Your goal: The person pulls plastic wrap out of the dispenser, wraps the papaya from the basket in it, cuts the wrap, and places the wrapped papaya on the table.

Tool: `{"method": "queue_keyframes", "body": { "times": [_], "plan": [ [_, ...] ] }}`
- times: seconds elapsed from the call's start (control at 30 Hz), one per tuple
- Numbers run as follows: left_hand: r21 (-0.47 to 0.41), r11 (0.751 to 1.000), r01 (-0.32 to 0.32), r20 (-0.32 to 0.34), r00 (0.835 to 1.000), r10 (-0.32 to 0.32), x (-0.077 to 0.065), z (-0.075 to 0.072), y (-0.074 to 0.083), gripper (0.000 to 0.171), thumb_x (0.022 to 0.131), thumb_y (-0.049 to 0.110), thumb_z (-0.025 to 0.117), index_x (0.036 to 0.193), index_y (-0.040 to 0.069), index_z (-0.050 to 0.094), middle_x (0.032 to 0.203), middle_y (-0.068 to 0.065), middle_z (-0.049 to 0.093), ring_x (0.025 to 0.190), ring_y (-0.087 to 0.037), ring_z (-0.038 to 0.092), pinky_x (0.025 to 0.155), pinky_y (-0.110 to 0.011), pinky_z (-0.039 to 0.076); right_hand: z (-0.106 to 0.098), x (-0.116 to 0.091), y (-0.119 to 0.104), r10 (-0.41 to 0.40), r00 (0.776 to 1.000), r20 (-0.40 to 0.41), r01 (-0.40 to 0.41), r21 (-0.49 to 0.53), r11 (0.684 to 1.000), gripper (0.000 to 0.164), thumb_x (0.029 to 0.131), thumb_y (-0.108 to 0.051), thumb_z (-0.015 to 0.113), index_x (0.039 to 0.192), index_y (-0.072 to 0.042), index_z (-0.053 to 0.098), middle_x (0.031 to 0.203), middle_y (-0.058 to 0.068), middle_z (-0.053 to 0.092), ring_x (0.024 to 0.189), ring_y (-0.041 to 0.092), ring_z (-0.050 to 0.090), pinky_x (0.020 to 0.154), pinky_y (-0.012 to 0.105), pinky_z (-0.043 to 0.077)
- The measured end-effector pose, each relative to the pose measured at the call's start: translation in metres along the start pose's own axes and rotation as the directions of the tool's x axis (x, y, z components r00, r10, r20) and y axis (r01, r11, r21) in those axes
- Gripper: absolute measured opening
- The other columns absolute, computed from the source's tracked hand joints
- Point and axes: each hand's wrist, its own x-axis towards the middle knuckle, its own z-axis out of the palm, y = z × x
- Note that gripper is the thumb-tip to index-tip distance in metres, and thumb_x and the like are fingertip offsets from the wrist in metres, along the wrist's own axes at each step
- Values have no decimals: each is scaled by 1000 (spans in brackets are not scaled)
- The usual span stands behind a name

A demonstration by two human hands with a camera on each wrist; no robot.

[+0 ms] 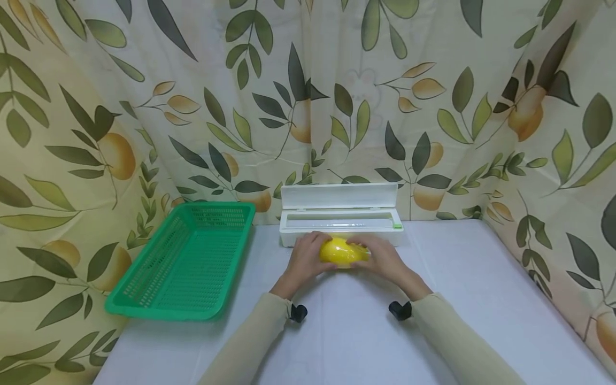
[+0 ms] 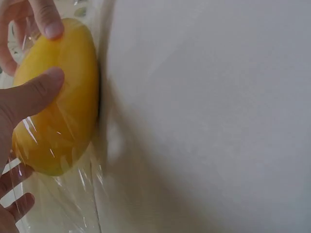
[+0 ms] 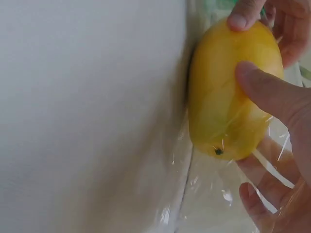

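Note:
A smooth yellow mango [image 1: 343,253] lies low over the table, just in front of the white cling film dispenser [image 1: 341,235]. Clear cling film [image 3: 214,204] covers it, with wrinkles and glints past its ends in both wrist views. My left hand [image 1: 307,258] grips the left end, thumb on the near face, other fingers behind the film. On the right end my right hand [image 1: 382,260] holds in the same way, thumb pressed on the skin. A dark stem spot shows through the film at the right end in the right wrist view.
The dispenser's lid [image 1: 339,197] stands raised at the back, and a green slider [image 1: 397,226] sits at its right end. To the left is a green plastic basket [image 1: 168,313]. White cloth [image 1: 346,342] covers the table; a leaf-patterned curtain [image 1: 317,107] hangs behind.

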Motion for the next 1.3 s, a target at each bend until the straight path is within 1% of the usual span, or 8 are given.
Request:
{"method": "queue_keyframes", "body": {
  "times": [0.27, 0.43, 0.5, 0.83, 0.97, 1.1, 1.2, 1.3],
  "plan": [
    [8, 1000, 25, 37, 999, -25, 9, 2, -6, 68, 73, 51, 90, 128, 16, 69, 124, 0, 69, 111, -19, 62, 100, -39, 45, -9, 9, 6, 9, 998, 57, -9, 8, 1000, 57, 77, -22, 92, 129, -15, 69, 124, 6, 72, 112, 32, 65, 98, 55, 49],
    [1, 999, 33, 41, 999, -33, 12, 1, -8, 69, 73, 53, 90, 128, 16, 69, 123, 1, 69, 110, -17, 63, 97, -38, 46, -12, 14, 6, 9, 997, 80, -9, -2, 1000, 58, 78, -23, 91, 130, -14, 68, 126, 8, 72, 114, 34, 65, 100, 57, 48],
    [3, 999, 34, 44, 998, -34, 12, 1, -8, 69, 73, 53, 90, 128, 16, 69, 123, 1, 70, 110, -17, 63, 97, -38, 46, -13, 15, 5, 27, 995, 93, -28, 3, 1000, 58, 78, -24, 91, 130, -16, 69, 126, 8, 71, 115, 33, 65, 101, 57, 47],
    [27, 998, 59, 74, 995, -61, 15, -1, -3, 69, 75, 54, 88, 129, 17, 69, 125, 1, 69, 113, -17, 62, 100, -38, 45, -13, 15, 7, 54, 992, 116, -55, 9, 998, 61, 79, -25, 90, 134, -15, 67, 131, 8, 69, 119, 34, 63, 103, 57, 46],
    [40, 998, 55, 59, 997, -57, 15, -1, 0, 68, 74, 53, 89, 128, 17, 69, 124, 1, 69, 113, -18, 63, 100, -37, 45, -13, 13, 8, 10, 995, 102, -11, 14, 1000, 61, 80, -24, 89, 134, -11, 65, 132, 11, 68, 120, 36, 62, 105, 58, 46],
    [57, 997, 55, 52, 997, -58, 14, -1, 3, 69, 74, 54, 89, 128, 16, 70, 124, 1, 69, 114, -18, 63, 101, -38, 44, -16, 7, 8, -51, 997, 51, 50, 22, 998, 60, 80, -21, 89, 134, -8, 65, 134, 12, 66, 126, 38, 58, 108, 58, 43],
    [66, 996, 65, 54, 996, -69, 14, -2, 3, 70, 72, 56, 88, 128, 17, 70, 125, 2, 69, 116, -18, 62, 101, -38, 44, -22, 2, 9, -52, 999, -9, 53, 26, 998, 56, 81, -18, 88, 132, -8, 66, 133, 12, 67, 128, 37, 57, 108, 57, 43],
    [77, 994, 74, 54, 995, -78, 13, -1, 3, 72, 71, 56, 89, 128, 17, 69, 126, 2, 69, 117, -17, 62, 100, -38, 44, -29, -3, 13, -46, 996, -78, 46, -9, 999, 47, 84, -17, 85, 128, -9, 68, 130, 12, 68, 125, 37, 59, 106, 57, 45]
  ]
}}
